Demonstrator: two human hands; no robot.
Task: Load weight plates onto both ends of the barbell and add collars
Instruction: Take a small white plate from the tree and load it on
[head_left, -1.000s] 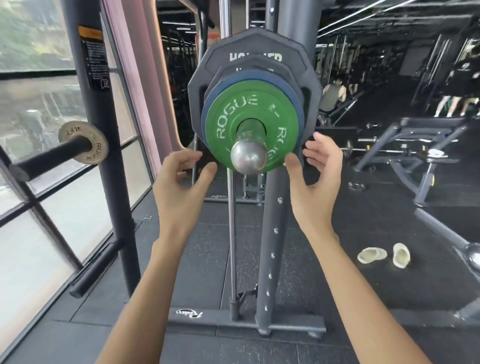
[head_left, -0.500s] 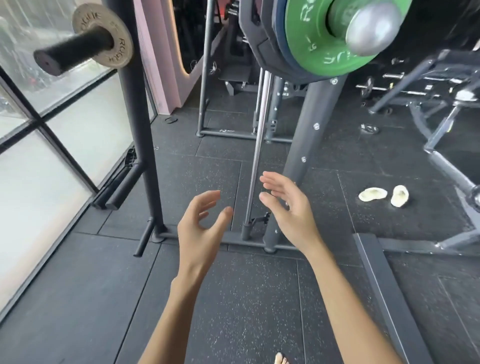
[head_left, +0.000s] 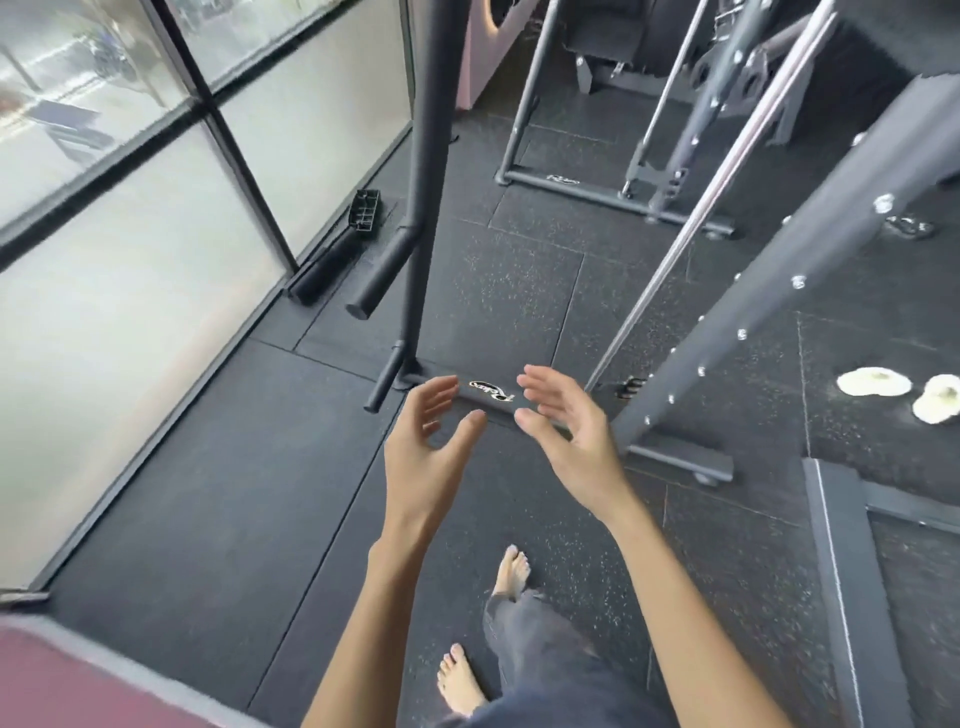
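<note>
Head view: the left hand (head_left: 431, 447) and right hand (head_left: 566, 436) hover above the rack's base bar (head_left: 488, 391), fingers loosely spread and holding nothing. No barbell, plate or collar is in view. Likely next is fetching a collar: find it first, then grip it squarely.

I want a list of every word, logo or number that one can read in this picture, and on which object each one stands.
"Relax" (probably; a cursive logo seen upside down): on the near base bar of the rack.
Too small to read: a pale logo on the far base bar of another frame.
No other text, number or sign can be seen.
</note>
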